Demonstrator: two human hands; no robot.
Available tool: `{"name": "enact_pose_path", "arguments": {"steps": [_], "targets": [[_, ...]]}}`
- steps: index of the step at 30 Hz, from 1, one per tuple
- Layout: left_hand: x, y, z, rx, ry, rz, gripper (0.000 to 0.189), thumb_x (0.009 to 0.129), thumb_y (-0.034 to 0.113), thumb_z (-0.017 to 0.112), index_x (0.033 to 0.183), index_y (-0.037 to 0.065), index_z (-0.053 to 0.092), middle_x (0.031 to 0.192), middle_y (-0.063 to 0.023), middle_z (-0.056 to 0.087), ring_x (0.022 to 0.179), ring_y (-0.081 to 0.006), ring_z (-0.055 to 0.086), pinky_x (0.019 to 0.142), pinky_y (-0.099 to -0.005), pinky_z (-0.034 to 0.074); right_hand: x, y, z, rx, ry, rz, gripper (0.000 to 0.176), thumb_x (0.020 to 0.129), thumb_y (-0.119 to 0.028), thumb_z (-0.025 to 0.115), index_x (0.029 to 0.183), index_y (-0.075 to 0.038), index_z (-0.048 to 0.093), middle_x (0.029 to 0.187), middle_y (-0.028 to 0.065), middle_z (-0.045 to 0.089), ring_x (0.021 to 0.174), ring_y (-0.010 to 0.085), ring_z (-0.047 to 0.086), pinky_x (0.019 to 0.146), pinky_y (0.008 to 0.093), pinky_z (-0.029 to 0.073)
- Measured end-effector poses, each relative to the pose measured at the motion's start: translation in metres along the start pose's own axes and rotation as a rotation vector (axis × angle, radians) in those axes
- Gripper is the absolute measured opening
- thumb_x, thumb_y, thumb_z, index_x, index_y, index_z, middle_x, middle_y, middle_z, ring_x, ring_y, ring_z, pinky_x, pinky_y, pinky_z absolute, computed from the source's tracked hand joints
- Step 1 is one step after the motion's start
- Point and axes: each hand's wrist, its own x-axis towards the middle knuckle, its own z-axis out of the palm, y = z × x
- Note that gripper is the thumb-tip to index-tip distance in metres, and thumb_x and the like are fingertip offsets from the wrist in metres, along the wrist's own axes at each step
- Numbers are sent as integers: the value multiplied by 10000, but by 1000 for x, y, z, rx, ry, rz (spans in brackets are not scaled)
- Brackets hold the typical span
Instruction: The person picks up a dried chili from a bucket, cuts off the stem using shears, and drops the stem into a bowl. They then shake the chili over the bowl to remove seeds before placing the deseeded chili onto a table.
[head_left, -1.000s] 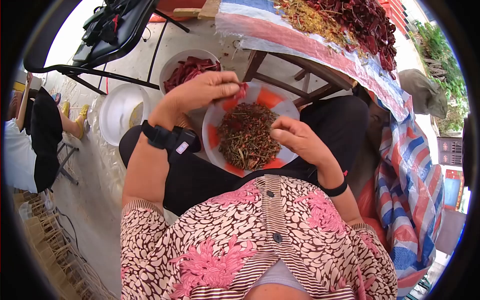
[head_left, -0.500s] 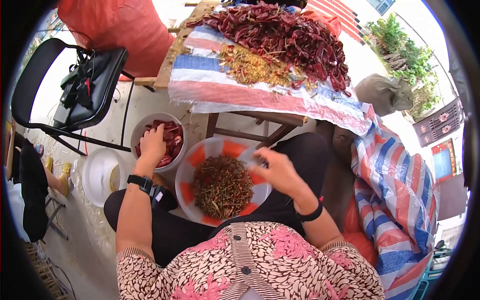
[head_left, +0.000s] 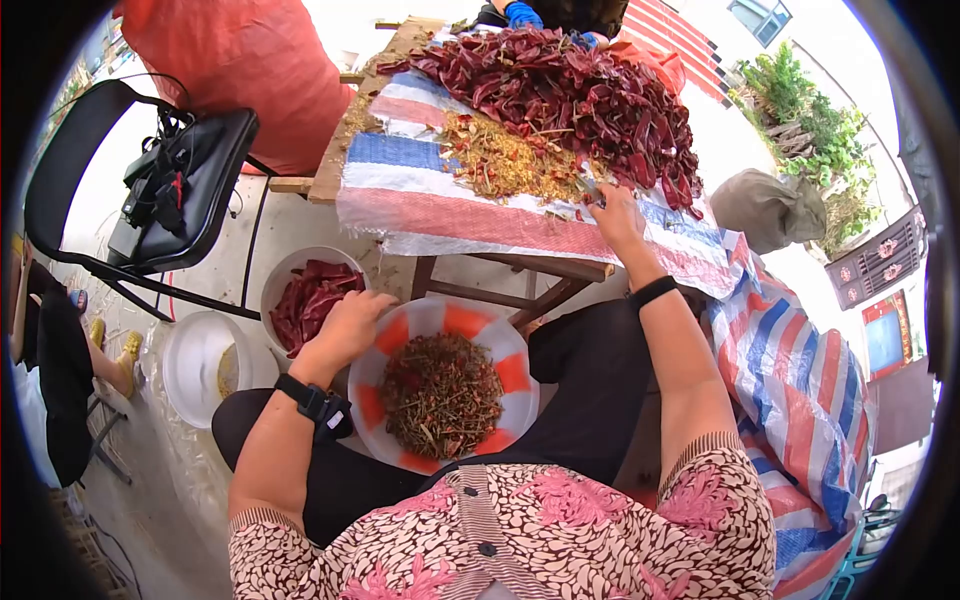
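Your right hand (head_left: 612,215): on the tabletop (head_left: 450,195), fingertips at the edge of the dried chilli pile (head_left: 570,85); closure cannot be told. Your left hand (head_left: 350,325): fingers bent over the rim of the stem basin (head_left: 515,372) on your lap; grip cannot be told.

The wooden table (head_left: 322,172) carries a striped sheet (head_left: 450,200) heaped with red chillies (head_left: 570,90) and seeds (head_left: 500,150).

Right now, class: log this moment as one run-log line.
left hand: at rim of basin | right hand: at edge of dried chilli pile on table | basin: on lap, holds stems
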Motion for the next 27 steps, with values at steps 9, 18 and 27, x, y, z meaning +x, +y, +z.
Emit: {"name": "enact_pose_path", "arguments": {"steps": [9, 18, 27], "targets": [[14, 43, -18, -605, -98, 24, 354, 838, 79, 612, 1190, 46, 588, 1107, -139, 635, 896, -237, 626, 793, -297, 493, -43, -50, -48, 310, 243, -79, 254, 869, -205, 614, 1074, -56, 591, 874, 114, 621, 882, 293, 613, 754, 402, 473], [18, 80, -45, -664, 308, 266, 465, 881, 164, 650, 1309, 52, 508, 1189, -84, 604, 1108, -180, 524, 960, -330, 405, -176, -175, -57, 1647, -645, 210, 152, 921, -140, 615, 1034, -41, 595, 647, -53, 501, 433, 17, 390, 395, 182, 282], [5, 73, -48, -974, -41, -35, 249, 914, 154, 630, 1127, 26, 613, 971, -5, 635, 904, -74, 565, 808, -218, 456, -200, -197, -51, 1615, -447, 98, 132, 899, -106, 638, 1017, -48, 625, 787, -21, 573, 531, 22, 442, 456, 170, 338]]}}
